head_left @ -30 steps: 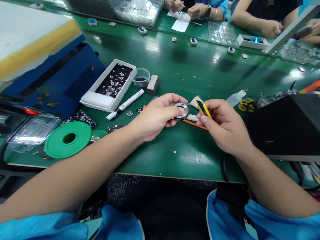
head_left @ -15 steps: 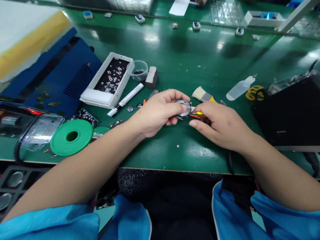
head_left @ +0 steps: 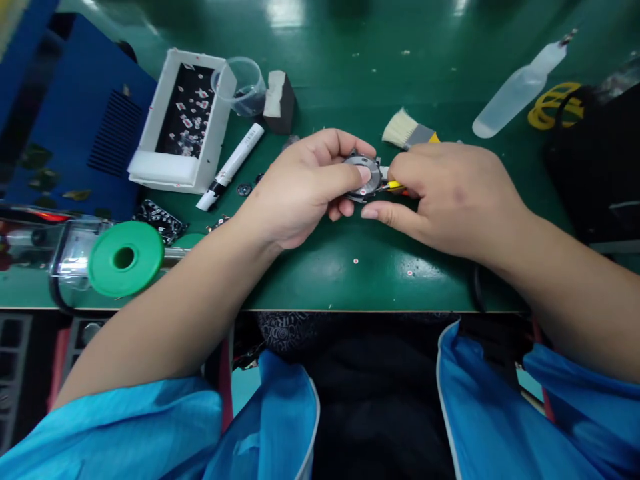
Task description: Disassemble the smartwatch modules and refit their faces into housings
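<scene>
Left forearm runs diagonally up from lower left; the right comes in from the right edge, a little higher. Both bare below blue cloth sleeves, wrists angled inward, hands near frame centre.

Left hand point(head_left: 305, 187): thumb laid flat over the round case point(head_left: 373, 181), other fingers curled behind; a firm pinch. Case sits just right of centre, upper half of frame: dark grey, metallic-looking, ringed face, stubby lugs at the rim.

Right hand point(head_left: 455, 193): back upward, forefinger bent around a slim yellow tool point(head_left: 394, 185), thumb stretched out leftward below it. Tool's tip meets the case's right edge; whether it presses in, cannot tell.

Just above the right hand, a brush point(head_left: 402, 129) with pale, splayed bristles. Upper right, a translucent bottle point(head_left: 513, 93), soft-looking, narrow-necked. Left of centre, a glossy white marker point(head_left: 239, 157), slanting. Upper left, a white walled tray point(head_left: 213, 150), dark floor scattered with tiny pieces. Lower left of it, a smooth green spool point(head_left: 147, 263), disc-shaped, holed through the middle.
</scene>
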Motion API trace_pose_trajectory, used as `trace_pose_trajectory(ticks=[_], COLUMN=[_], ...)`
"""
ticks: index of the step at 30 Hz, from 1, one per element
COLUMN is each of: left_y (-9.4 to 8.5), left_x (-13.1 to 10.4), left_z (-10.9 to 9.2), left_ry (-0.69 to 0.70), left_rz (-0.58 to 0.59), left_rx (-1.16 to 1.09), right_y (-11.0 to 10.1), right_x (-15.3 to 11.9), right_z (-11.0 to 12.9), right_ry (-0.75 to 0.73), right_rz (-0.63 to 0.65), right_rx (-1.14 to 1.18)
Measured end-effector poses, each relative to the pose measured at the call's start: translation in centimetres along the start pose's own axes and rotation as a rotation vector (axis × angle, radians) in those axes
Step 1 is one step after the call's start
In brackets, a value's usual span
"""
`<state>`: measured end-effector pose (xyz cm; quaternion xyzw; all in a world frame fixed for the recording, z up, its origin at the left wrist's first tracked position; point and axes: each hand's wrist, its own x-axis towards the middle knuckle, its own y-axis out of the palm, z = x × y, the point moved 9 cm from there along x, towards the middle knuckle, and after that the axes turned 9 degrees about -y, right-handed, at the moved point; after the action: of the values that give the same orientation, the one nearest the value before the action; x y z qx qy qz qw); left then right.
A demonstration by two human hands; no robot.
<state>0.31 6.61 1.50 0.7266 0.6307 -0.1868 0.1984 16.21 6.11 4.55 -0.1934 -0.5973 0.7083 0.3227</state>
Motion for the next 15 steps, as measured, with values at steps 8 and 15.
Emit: trace_pose_trajectory(ticks=[8, 15], left_y=[-0.13, 0.11], left_x=[-0.42, -0.23], left_z=[-0.22, -0.5], left_ry=[0.028, 0.03], left_rz=[-0.008, -0.024], left_rx=[-0.004, -0.005], right_y=[-0.13, -0.03], right_x=[0.27, 0.27], right_z=[0.09, 0.2], right_ry=[0.027, 0.035], right_rz=[0.023, 0.059], right_rx=[-0.037, -0.063])
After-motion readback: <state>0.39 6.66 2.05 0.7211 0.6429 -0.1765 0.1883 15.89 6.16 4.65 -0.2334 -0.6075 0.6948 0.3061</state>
